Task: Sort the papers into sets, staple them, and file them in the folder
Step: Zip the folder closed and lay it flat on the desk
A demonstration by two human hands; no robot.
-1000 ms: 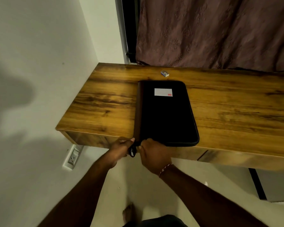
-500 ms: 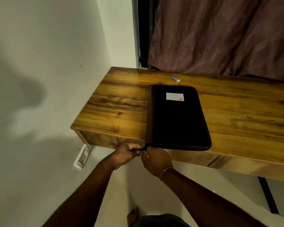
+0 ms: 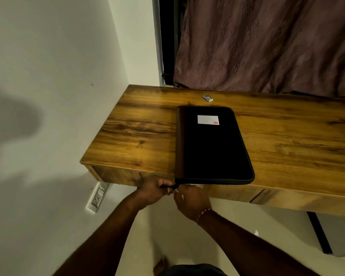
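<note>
Your left hand grips the near corner of the folder, your right hand pinches its zip pull: a hard tug could drag it off the desk.

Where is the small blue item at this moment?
In the head view, the small blue item lies near the far edge of the desk, just behind the folder and apart from it, before the curtain.

No legible txt: white lined label w/ red corner mark on black zip folder, too small to read.
</note>
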